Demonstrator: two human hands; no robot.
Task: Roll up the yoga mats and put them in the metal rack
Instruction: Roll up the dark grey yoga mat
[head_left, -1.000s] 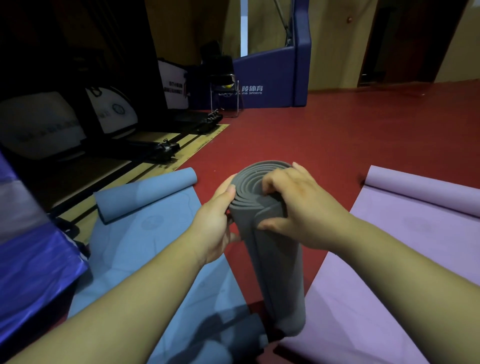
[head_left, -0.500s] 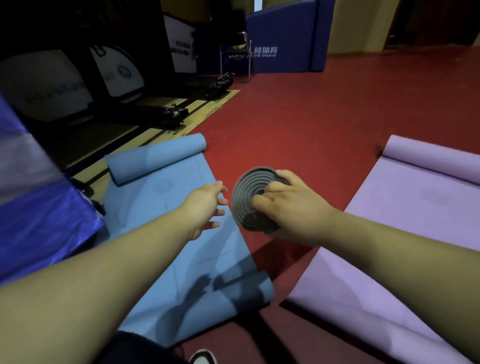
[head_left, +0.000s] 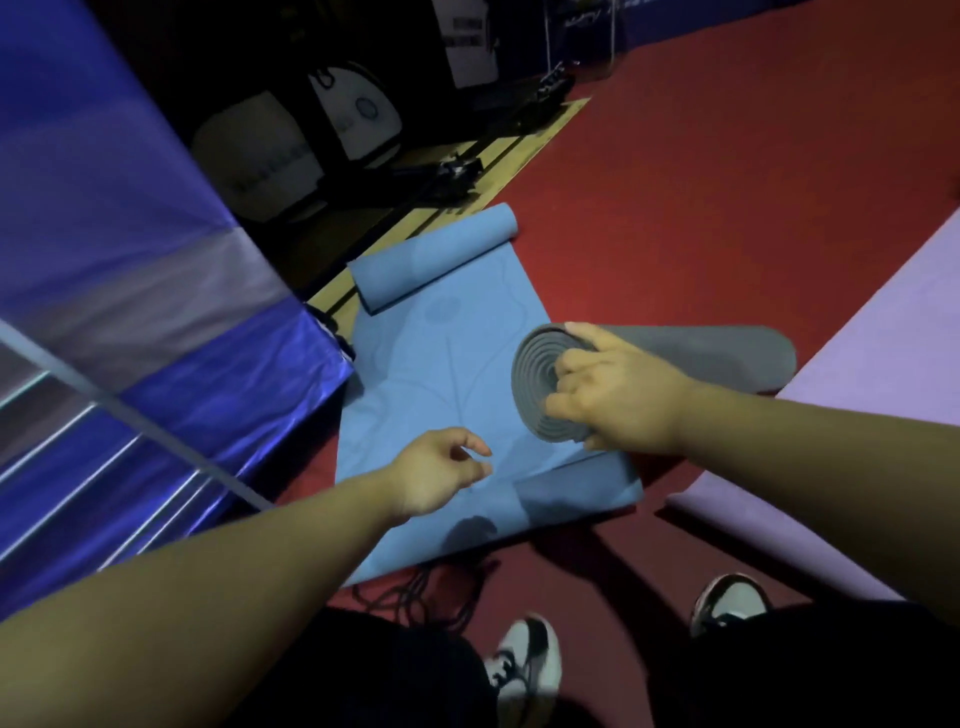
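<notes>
Tipped over from upright half a second ago, the rolled grey mat (head_left: 701, 358) now lies level in your right hand (head_left: 623, 400), whose fingers (head_left: 576, 358) curl over its spiral end with the thumb underneath. Your left hand (head_left: 436, 473) is off the roll, loosely bent and holding nothing, above the blue mat (head_left: 441, 364). That mat lies on the red floor (head_left: 727, 182) with both ends curled, and the purple mat (head_left: 883, 338) is just beside the roll. Bring your left hand under the roll's far half before carrying it (a one-ended grip invites the coil to telescope). Pale metal bars (head_left: 130, 410) at the left edge may be the rack; whether anything sits in it cannot be told.
</notes>
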